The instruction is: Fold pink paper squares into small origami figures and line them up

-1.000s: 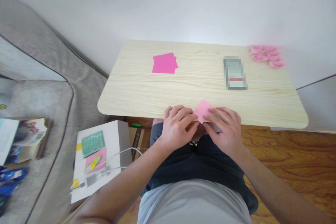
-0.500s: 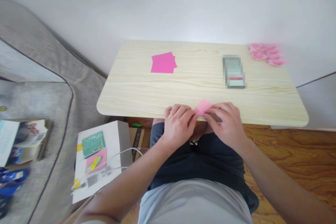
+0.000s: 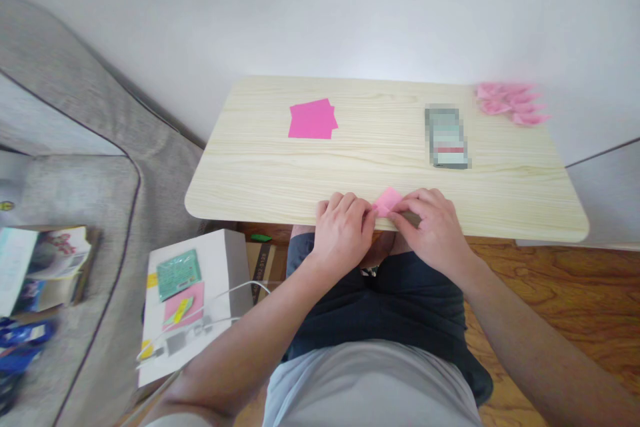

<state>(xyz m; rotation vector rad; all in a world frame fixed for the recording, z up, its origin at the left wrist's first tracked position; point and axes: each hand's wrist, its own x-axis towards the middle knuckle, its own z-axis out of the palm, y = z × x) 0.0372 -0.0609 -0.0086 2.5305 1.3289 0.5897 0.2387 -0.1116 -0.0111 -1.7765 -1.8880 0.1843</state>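
- Left hand (image 3: 343, 230): thumb and index fingers pinched on left side of pink paper (image 3: 388, 201).
- Right hand (image 3: 431, 219): fingers clamped on its right side.
- Paper between hands, at near edge of wood-grain surface (image 3: 260, 177); exact folds too small to tell.
- Farther back: magenta sheets (image 3: 312, 119) overlapping, pixelated oblong item (image 3: 447, 137), pink folded pieces (image 3: 511, 104) at far right corner.

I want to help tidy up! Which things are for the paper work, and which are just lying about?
For the work:
- light pink paper, in the left hand and right hand
- table under it
- probably the bright pink sheets and pink shaped pieces

Seemingly just lying about:
- blurred rectangular thing
- green packet on the white box
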